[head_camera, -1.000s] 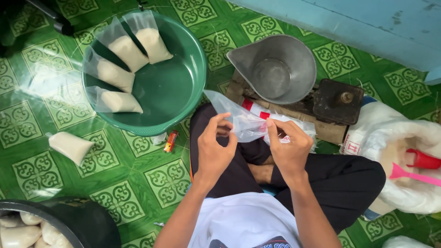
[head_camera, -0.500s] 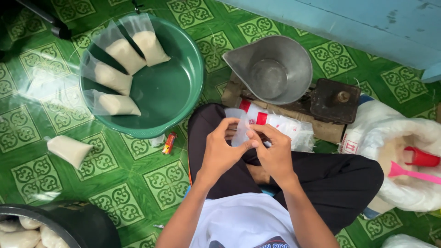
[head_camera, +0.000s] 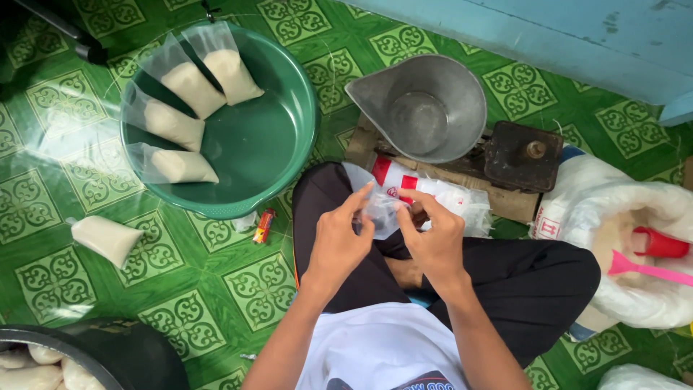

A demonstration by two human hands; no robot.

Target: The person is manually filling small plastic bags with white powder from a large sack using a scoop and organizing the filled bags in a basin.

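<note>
We are pinching a clear plastic bag (head_camera: 380,209) over our lap, left hand (head_camera: 338,242) and right hand (head_camera: 433,242) fingers closed on it | red-and-white pack of bags (head_camera: 426,191) is lying just behind | four filled pouches (head_camera: 189,87) are leaning in green basin (head_camera: 267,144) | bag's mouth is hard to make out.

Left hand (head_camera: 336,242), right hand (head_camera: 433,242) pinch clear plastic bag (head_camera: 379,209) over lap; green basin (head_camera: 267,155) near.

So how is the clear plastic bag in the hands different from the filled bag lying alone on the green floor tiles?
The clear plastic bag held between the left hand and right hand looks empty and crumpled; the filled bag on the tiles is plump with a whitish filling. The held bag is up over the lap; the filled one lies flat, untouched. Both are small and transparent.
</note>
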